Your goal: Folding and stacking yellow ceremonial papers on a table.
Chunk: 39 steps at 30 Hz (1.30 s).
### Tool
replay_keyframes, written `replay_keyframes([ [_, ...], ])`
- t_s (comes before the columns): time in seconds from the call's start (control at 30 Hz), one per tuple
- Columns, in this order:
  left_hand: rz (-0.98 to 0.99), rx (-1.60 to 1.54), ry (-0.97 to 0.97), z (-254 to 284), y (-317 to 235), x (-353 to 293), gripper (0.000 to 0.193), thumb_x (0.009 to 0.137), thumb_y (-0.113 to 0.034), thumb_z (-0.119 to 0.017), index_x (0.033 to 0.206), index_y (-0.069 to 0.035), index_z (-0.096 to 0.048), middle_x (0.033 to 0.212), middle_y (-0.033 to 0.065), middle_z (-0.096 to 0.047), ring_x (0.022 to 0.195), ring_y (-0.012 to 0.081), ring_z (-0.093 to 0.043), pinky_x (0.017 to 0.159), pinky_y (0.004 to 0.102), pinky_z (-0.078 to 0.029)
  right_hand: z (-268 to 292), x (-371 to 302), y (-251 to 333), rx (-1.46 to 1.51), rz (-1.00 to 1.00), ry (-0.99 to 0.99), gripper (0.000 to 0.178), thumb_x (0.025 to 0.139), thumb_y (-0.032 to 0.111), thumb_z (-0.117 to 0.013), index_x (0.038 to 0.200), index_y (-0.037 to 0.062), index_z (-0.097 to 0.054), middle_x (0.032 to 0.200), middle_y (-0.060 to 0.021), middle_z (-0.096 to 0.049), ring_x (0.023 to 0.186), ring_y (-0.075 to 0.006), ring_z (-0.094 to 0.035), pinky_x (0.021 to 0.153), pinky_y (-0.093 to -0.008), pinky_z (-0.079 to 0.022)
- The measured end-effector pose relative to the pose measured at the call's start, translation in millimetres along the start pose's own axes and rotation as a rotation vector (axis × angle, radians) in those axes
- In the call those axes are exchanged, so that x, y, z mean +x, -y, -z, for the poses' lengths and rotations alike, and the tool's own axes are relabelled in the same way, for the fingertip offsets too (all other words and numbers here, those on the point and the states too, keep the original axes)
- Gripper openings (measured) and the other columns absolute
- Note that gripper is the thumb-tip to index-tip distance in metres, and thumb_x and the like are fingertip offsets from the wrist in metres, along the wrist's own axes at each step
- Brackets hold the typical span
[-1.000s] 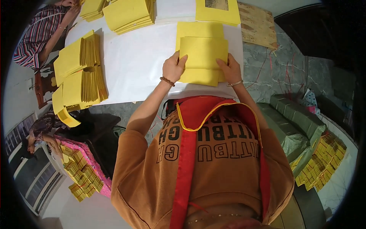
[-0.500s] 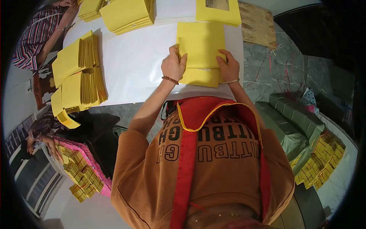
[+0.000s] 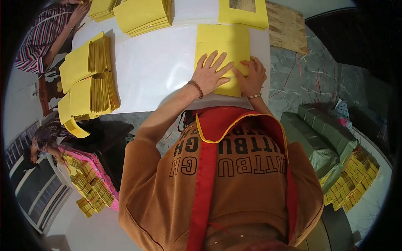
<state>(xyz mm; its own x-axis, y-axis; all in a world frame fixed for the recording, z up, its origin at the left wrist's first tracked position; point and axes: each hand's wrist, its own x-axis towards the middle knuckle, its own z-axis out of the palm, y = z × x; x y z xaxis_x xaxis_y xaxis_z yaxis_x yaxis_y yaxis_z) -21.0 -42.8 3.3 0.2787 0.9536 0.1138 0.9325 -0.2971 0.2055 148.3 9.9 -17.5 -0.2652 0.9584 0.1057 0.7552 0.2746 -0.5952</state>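
A folded yellow paper (image 3: 222, 37) lies flat on the white-covered table (image 3: 142, 62) in front of me, with crease lines across it. My left hand (image 3: 211, 74) rests palm down on its lower part, fingers spread. At the paper's right edge is my right hand (image 3: 252, 77), its thumb reaching onto the paper towards my left hand and its other fingers loosely bent and apart. Part of the paper's lower half is hidden under my hands.
Yellow paper stacks (image 3: 94, 79) stand along the table's left side; another stack (image 3: 142, 17) lies at the back. A yellow sheet with a dark window (image 3: 247, 19) is at the far right. A wooden board (image 3: 287, 29) and green wrapped bundles (image 3: 316, 134) are right. Another person (image 3: 46, 37) works left.
My left hand has gone from gripping the paper's left edge to lying spread on it. The lower flap now lies flush. My right hand stays at the right edge, thumb moved inward.
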Motion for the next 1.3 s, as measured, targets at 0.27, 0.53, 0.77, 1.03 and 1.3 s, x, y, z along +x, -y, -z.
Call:
replay_keyframes([
  [0.27, -0.137, 0.088, -0.055, 1.3, 6.6, 5.1, 0.049, 0.080, -0.033, -0.049, 0.126, -0.018, -0.040, 0.128, 0.0178, -0.035, 0.111, 0.0320, -0.039, 0.088, 0.0442, -0.033, -9.6, -5.6, -18.6, -0.318, 0.181, 0.048, 0.037, 0.082, 0.040, -0.046, 0.112, 0.0174, -0.048, 0.134, -0.0155, -0.025, 0.126, -0.0369, -0.015, 0.093, -0.0602, -0.010],
  [0.53, -0.224, 0.340, -0.108, -12.7, -3.3, 12.9, 0.041, 0.073, -0.017, -0.047, 0.108, 0.003, -0.052, 0.105, 0.0220, -0.054, 0.088, 0.0264, -0.053, 0.072, 0.0333, -0.044, -12.4, -2.9, -33.3, -0.085, 0.061, 0.114, 0.034, 0.086, 0.030, -0.038, 0.116, 0.0157, -0.045, 0.135, -0.0126, -0.027, 0.128, -0.0286, -0.018, 0.097, -0.0575, 0.000],
  [0.77, -0.102, -0.061, -0.425, 71.1, 38.2, 11.7, 0.042, 0.063, -0.005, -0.057, 0.105, -0.005, -0.055, 0.100, 0.0084, -0.059, 0.082, 0.0213, -0.056, 0.071, 0.0306, -0.046, -4.1, -0.6, -58.7, 0.684, -0.133, -0.054, 0.039, 0.090, 0.025, -0.032, 0.121, 0.0036, -0.042, 0.122, -0.0098, -0.045, 0.116, -0.0214, -0.038, 0.102, -0.0357, -0.011],
  [1.03, 0.119, 0.646, -0.536, 113.0, 221.4, 6.2, 0.053, 0.067, -0.001, -0.053, 0.116, -0.022, -0.051, 0.113, -0.0013, -0.055, 0.096, 0.0179, -0.051, 0.076, 0.0353, -0.037, -4.1, -2.0, -49.3, 0.349, -0.027, -0.058, 0.034, 0.088, 0.024, -0.036, 0.116, 0.0081, -0.047, 0.118, -0.0050, -0.049, 0.118, -0.0196, -0.036, 0.100, -0.0369, -0.013],
  [1.3, 0.228, 0.365, -0.182, 57.9, 266.7, -1.0, 0.058, 0.074, -0.003, -0.050, 0.123, -0.032, -0.042, 0.118, -0.0012, -0.050, 0.103, 0.0202, -0.048, 0.086, 0.0392, -0.036, -7.7, -1.9, -41.1, 0.133, 0.046, -0.079, 0.032, 0.086, 0.027, -0.040, 0.112, 0.0120, -0.050, 0.115, -0.0024, -0.051, 0.119, -0.0208, -0.035, 0.100, -0.0409, -0.011],
])
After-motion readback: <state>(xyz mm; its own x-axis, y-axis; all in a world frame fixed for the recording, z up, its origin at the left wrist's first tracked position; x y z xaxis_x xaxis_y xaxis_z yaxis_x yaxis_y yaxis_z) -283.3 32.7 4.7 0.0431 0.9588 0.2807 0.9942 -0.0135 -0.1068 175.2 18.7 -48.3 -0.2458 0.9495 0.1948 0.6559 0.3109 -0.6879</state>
